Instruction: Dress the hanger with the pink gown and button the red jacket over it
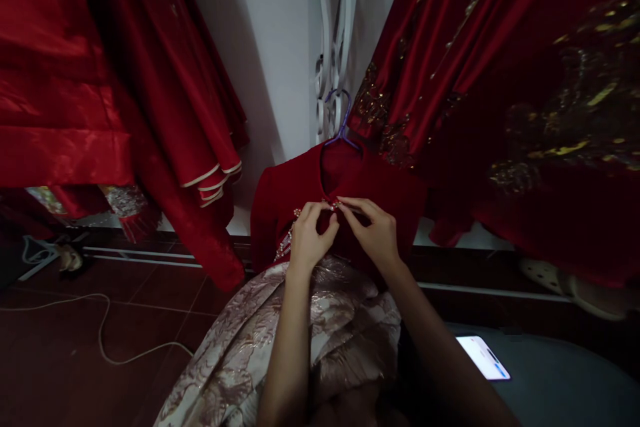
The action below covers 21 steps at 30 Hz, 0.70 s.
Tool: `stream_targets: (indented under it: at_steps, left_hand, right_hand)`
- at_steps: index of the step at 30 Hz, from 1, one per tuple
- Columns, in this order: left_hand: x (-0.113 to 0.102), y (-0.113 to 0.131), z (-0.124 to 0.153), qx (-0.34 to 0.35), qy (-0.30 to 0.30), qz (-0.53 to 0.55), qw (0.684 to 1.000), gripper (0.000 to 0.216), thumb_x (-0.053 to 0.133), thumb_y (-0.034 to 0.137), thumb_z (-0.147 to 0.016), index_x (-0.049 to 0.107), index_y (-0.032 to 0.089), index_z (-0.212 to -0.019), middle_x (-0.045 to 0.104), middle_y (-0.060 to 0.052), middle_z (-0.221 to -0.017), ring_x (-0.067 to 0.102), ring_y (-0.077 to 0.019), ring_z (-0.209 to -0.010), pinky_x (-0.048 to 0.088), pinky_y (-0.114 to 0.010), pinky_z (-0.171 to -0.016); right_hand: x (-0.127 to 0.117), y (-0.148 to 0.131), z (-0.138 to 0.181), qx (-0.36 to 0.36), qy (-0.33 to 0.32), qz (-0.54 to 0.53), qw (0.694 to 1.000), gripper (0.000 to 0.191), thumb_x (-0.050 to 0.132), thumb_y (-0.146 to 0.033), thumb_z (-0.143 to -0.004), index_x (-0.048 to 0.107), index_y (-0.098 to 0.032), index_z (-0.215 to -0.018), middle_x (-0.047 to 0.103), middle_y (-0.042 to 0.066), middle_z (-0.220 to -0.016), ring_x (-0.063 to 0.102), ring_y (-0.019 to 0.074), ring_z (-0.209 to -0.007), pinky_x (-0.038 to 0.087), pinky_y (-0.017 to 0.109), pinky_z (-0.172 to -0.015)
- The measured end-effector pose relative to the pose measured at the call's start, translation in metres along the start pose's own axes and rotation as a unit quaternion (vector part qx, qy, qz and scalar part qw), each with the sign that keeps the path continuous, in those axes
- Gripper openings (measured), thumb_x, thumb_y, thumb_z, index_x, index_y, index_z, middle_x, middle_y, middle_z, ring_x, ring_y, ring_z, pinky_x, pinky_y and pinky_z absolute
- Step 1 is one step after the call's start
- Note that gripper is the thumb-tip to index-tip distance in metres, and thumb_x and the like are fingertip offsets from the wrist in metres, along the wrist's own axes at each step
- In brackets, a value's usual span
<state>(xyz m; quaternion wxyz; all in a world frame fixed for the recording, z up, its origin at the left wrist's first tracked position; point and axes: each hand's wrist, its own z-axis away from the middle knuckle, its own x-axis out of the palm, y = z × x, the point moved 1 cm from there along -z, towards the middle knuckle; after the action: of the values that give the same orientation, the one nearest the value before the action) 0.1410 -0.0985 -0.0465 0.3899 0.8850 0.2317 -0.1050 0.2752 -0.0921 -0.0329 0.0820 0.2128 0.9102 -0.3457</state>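
A dark red garment (285, 187) with long sleeves and a V-shaped neckline hangs in front of me on a purple hanger (343, 132). At the bottom of the neckline, my left hand (307, 240) and my right hand (376, 230) meet with fingertips pinched. Between them shows a small, shiny beaded piece (334, 206), too small to tell its kind. Beaded trim (285, 245) runs down the garment beside my left hand. Below, pale patterned brocade fabric (240, 340) spreads under my forearms.
Red garments (170, 80) hang at left, and gold-sequined red ones (565, 113) at right. White scrolled metalwork (333, 27) stands behind the hanger. A lit phone (483, 357) lies on a grey surface (560, 380). A pale cable (105, 333) crosses the tiled floor. Shoes (575, 290) sit at right.
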Motion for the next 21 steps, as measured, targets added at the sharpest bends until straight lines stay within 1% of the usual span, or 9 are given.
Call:
stream_targets:
  at_steps: [4, 8, 12, 21]
  left_hand:
    - [0.002, -0.002, 0.000, 0.004, -0.006, -0.012, 1.000, 0.014, 0.049, 0.028, -0.085, 0.055, 0.022, -0.096, 0.058, -0.004, -0.097, 0.056, -0.0143, -0.093, 0.044, -0.027, -0.085]
    - [0.003, -0.004, 0.001, 0.009, -0.009, -0.025, 1.000, 0.014, 0.048, 0.026, -0.086, 0.055, 0.021, -0.097, 0.058, -0.004, -0.098, 0.056, -0.0144, -0.093, 0.044, -0.026, -0.084]
    - [0.004, -0.005, 0.001, 0.011, -0.011, -0.029, 0.999, 0.013, 0.049, 0.025, -0.085, 0.055, 0.021, -0.096, 0.058, -0.004, -0.097, 0.056, -0.0145, -0.092, 0.043, -0.026, -0.082]
    - [0.003, -0.003, 0.002, 0.008, -0.024, -0.035, 0.999, 0.013, 0.049, 0.025, -0.086, 0.056, 0.021, -0.096, 0.060, -0.003, -0.095, 0.056, -0.0138, -0.088, 0.043, -0.024, -0.079]
  right_hand:
    - [0.000, 0.003, 0.001, -0.003, -0.003, -0.002, 1.000, 0.022, 0.054, -0.028, -0.084, 0.068, -0.024, -0.100, 0.068, 0.003, -0.099, 0.063, 0.0170, -0.090, 0.051, 0.033, -0.085]
    - [0.001, 0.008, 0.002, -0.004, -0.004, -0.012, 1.000, 0.023, 0.057, -0.027, -0.082, 0.068, -0.023, -0.102, 0.068, 0.003, -0.099, 0.063, 0.0160, -0.090, 0.051, 0.031, -0.085]
    - [0.001, 0.011, 0.000, 0.006, -0.005, -0.025, 1.000, 0.021, 0.060, -0.027, -0.080, 0.069, -0.024, -0.099, 0.069, 0.002, -0.097, 0.063, 0.0164, -0.090, 0.051, 0.032, -0.085]
    - [-0.001, 0.011, -0.001, 0.032, -0.018, -0.057, 0.998, 0.021, 0.063, -0.029, -0.077, 0.070, -0.023, -0.096, 0.068, 0.003, -0.097, 0.064, 0.0173, -0.090, 0.052, 0.033, -0.086]
